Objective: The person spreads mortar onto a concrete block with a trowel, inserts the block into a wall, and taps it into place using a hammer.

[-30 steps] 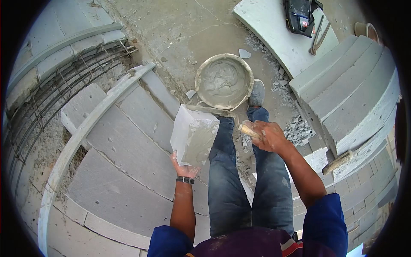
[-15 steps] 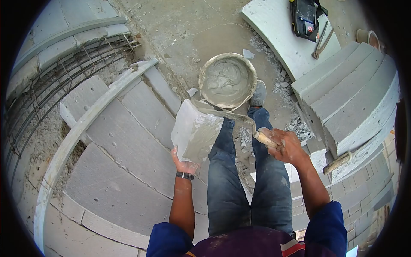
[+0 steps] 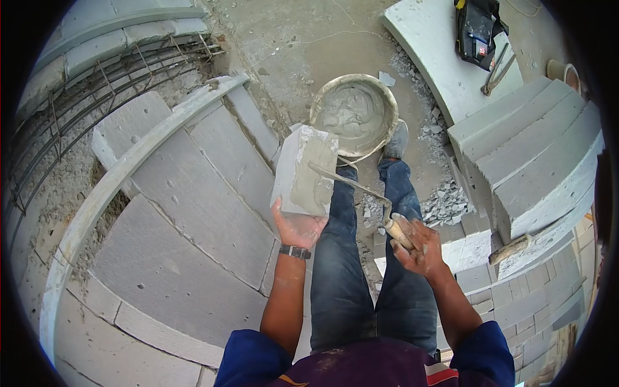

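A pale block (image 3: 293,169) rests on my left hand (image 3: 298,226), which supports its lower end with the palm and fingers. Wet grey mortar coats the block's right-hand face. My right hand (image 3: 418,245) is closed round the wooden handle of a trowel (image 3: 361,187). The trowel's thin blade reaches left across the coated face, its tip over the mortar. Just beyond the block stands a round bucket (image 3: 392,106) with grey mortar inside.
Curved grey blocks (image 3: 187,251) form steps at the left, beside a curved pale strip (image 3: 122,187) and bent rebar (image 3: 103,90). A pale slab (image 3: 432,51) at upper right bears a black bag (image 3: 477,32) and pincers (image 3: 498,74). Stacked blocks (image 3: 522,155) stand at right, rubble (image 3: 448,203) nearby.
The block has moved up and right with my left hand and turned more upright. My right hand has moved lower, and the trowel has swung from the block's upper edge onto its coated face.
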A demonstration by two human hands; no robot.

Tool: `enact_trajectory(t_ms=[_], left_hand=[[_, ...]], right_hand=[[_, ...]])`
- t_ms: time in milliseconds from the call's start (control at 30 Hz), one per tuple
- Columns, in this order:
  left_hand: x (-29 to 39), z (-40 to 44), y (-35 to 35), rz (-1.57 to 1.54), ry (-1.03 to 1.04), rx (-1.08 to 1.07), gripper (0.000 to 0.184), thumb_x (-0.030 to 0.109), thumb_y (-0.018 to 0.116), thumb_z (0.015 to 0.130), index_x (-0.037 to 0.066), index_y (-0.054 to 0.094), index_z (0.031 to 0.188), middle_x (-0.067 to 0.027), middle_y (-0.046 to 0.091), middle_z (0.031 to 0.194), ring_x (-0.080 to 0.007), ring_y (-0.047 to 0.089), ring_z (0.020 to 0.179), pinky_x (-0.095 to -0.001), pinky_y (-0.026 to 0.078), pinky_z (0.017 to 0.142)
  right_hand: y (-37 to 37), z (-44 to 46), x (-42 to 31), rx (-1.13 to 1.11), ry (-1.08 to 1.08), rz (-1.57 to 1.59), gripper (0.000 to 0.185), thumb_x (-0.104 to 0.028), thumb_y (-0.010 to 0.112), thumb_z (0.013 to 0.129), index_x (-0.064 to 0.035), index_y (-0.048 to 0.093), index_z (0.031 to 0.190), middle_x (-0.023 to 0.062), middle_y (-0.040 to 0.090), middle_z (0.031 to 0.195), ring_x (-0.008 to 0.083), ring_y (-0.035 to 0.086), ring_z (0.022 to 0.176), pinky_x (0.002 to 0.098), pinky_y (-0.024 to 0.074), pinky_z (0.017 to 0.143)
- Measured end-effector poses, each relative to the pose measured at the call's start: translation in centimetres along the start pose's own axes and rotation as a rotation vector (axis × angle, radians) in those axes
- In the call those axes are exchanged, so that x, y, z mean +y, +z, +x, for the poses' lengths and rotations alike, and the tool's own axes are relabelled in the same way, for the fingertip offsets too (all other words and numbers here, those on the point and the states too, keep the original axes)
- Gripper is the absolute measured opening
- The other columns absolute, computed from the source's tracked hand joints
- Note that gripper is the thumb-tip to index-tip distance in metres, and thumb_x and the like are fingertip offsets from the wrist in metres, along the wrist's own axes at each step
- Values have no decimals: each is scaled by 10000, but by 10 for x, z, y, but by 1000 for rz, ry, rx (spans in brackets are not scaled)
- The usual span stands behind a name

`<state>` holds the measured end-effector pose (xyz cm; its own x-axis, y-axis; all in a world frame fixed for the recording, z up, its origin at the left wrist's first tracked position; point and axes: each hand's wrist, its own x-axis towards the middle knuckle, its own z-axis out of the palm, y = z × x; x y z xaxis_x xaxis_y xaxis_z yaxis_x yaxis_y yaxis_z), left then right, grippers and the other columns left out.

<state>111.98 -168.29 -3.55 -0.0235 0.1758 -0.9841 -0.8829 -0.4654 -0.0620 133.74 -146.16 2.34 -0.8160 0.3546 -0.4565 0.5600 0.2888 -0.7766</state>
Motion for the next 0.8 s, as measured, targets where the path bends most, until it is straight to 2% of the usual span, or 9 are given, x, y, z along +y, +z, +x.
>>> enact_trajectory(t_ms=[67,100,200,233,333,433,567,667,800], left_hand=[[-8,-3,13,-35,-19,-1,791,663,574,835,172,465,1444,-91,494,1460,-306,508,1269,-508,444,1002],[-12,-5,19,-15,-8,-18,787,663,564,844,168,462,1447,-96,487,1467,-307,501,1280,-505,439,1012],[-28,-16,51,-39,1,-28,790,675,504,875,143,438,1456,-126,491,1448,-329,521,1256,-508,452,1012],[-32,-20,61,-59,0,-23,795,681,478,886,133,428,1459,-139,496,1435,-340,534,1239,-510,460,1007],[-40,-24,75,-65,-6,-66,772,686,425,905,141,445,1452,-126,504,1434,-336,529,1252,-501,460,1012],[-42,-23,69,-75,-29,-40,753,689,438,898,150,479,1421,-103,527,1411,-319,538,1237,-499,466,994],[-37,-20,59,-82,-52,-86,686,647,506,892,179,523,1393,-72,536,1416,-283,520,1245,-486,462,969],[-34,-18,53,-78,-30,-96,671,640,531,884,188,535,1379,-60,547,1400,-270,528,1225,-483,468,949],[-30,-26,43,-145,-91,-108,682,629,570,865,185,533,1381,-58,548,1398,-265,525,1223,-484,464,951]], right_hand=[[11,-3,-6,57,-17,27,519,-130,743,712,-61,646,1218,138,623,858,326,635,674,413,545,625],[17,-8,-2,43,-24,2,496,-91,742,707,-49,654,1193,134,637,906,318,651,730,403,556,666],[44,-13,14,103,-95,-29,476,-80,738,719,-55,658,1187,129,644,963,311,660,806,392,560,700],[46,-15,16,51,-76,-55,479,-62,730,732,-53,647,1203,133,635,1036,310,656,895,388,557,735],[59,-28,36,85,-24,-63,482,-42,720,745,-52,632,1218,154,625,1087,335,646,950,404,553,782],[52,-38,53,115,-27,-117,508,-24,710,747,-64,614,1244,170,615,1115,363,633,982,426,544,824],[39,-46,80,164,5,-168,563,-20,705,745,-94,589,1292,177,611,1127,371,629,989,439,537,834],[27,-41,86,135,75,-225,585,19,661,775,-87,563,1342,172,608,1049,354,633,888,420,531,760],[33,-18,81,259,178,-55,528,-50,703,812,-44,576,1325,159,611,938,326,634,832,391,529,741]])
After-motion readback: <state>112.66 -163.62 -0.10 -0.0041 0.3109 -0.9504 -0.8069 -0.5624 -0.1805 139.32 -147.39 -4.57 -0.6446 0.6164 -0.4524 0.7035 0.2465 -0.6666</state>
